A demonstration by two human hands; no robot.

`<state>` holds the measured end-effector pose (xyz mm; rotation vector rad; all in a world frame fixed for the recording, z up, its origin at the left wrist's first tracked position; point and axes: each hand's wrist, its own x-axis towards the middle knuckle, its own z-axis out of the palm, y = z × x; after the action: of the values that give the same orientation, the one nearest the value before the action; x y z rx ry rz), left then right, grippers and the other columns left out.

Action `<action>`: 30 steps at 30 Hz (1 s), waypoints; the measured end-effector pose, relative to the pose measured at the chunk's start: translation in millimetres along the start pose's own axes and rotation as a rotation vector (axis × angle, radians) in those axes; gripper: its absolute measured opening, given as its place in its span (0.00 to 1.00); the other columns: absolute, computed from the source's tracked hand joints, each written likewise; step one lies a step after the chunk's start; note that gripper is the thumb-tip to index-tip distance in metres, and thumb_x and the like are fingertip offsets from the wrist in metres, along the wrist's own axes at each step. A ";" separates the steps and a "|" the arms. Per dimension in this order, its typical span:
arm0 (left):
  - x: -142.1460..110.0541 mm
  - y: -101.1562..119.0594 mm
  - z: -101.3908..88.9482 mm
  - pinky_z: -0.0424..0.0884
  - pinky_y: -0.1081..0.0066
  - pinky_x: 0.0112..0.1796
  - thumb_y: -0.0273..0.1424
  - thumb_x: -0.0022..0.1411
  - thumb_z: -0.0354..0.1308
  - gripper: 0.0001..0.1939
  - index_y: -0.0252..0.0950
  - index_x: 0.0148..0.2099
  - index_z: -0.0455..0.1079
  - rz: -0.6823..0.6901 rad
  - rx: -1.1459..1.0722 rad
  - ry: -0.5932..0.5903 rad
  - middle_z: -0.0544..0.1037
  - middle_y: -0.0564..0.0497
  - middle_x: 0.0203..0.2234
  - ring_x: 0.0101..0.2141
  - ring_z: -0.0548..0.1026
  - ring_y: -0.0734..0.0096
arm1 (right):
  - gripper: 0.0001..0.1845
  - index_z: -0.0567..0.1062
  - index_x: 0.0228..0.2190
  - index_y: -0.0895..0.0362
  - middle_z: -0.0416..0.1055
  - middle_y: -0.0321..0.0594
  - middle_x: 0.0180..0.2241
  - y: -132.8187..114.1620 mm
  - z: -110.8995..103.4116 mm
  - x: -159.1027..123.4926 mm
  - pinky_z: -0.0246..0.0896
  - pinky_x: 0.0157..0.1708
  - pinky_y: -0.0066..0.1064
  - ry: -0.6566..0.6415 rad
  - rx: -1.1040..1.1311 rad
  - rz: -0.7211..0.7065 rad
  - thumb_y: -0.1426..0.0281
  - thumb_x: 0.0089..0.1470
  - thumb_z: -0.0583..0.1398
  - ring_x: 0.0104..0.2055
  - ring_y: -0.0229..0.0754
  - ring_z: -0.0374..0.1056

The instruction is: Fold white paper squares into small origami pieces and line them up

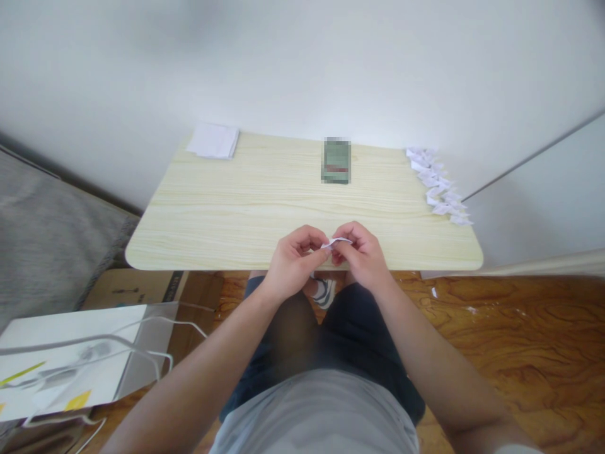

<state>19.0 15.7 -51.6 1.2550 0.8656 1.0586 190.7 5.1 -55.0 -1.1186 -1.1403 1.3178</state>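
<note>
A small folded piece of white paper (338,240) is pinched between my two hands, just above the near edge of the table (265,202). My left hand (297,258) grips its left end with thumb and fingers closed. On the other end, the thumb and fingers of my right hand (360,255) are closed too. Fingers cover much of the paper, so its full shape is hidden. At the table's right end lies a row of several folded white paper pieces (437,189) with pointed tips. A stack of white paper sheets (215,140) rests at the back left corner.
A green, pixelated rectangular item (336,161) lies at the table's back middle, near the white wall (302,69). Lower left are a cardboard box (127,287), a white box (70,353) and loose white cables (155,359). Paper scraps (433,292) dot the wooden floor (520,340).
</note>
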 end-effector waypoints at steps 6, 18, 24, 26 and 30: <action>0.9 2.0 -2.2 0.70 0.72 0.30 0.34 0.62 0.68 0.10 0.34 0.36 0.72 -0.017 0.043 0.017 0.76 0.53 0.24 0.27 0.74 0.73 | 0.08 0.76 0.33 0.53 0.76 0.32 0.27 -3.2 -5.0 -2.1 0.70 0.31 0.30 -0.033 -0.049 -0.022 0.68 0.53 0.69 0.28 0.37 0.73; -0.8 -2.6 -6.6 0.70 0.69 0.38 0.30 0.62 0.65 0.04 0.36 0.38 0.73 0.090 0.270 0.076 0.77 0.51 0.33 0.36 0.75 0.69 | 0.15 0.83 0.37 0.56 0.82 0.39 0.30 0.1 -15.8 2.5 0.72 0.34 0.32 -0.082 -0.025 0.083 0.60 0.50 0.73 0.30 0.39 0.76; 0.7 -2.2 -11.3 0.70 0.68 0.38 0.31 0.62 0.65 0.06 0.38 0.38 0.71 0.098 0.338 0.067 0.76 0.52 0.32 0.34 0.75 0.69 | 0.14 0.83 0.35 0.57 0.81 0.39 0.28 -1.7 -14.8 0.9 0.71 0.33 0.31 -0.066 -0.047 0.080 0.61 0.50 0.74 0.30 0.39 0.76; 1.2 -0.9 -12.2 0.71 0.68 0.39 0.32 0.63 0.65 0.07 0.38 0.42 0.72 0.086 0.350 0.051 0.78 0.52 0.33 0.36 0.77 0.68 | 0.15 0.83 0.34 0.57 0.81 0.39 0.27 -2.2 -13.7 0.6 0.71 0.32 0.31 -0.065 -0.066 0.074 0.60 0.50 0.73 0.29 0.40 0.76; 1.0 3.0 -12.7 0.71 0.68 0.37 0.37 0.66 0.63 0.09 0.38 0.45 0.76 0.034 0.391 0.001 0.81 0.50 0.33 0.35 0.77 0.67 | 0.15 0.83 0.34 0.57 0.82 0.40 0.28 -3.3 -11.7 0.3 0.72 0.32 0.31 -0.060 -0.089 0.062 0.58 0.50 0.73 0.30 0.41 0.77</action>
<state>6.8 20.6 -50.3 1.5974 1.0902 0.9425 202.7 6.0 -53.2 -1.1943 -1.2269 1.3678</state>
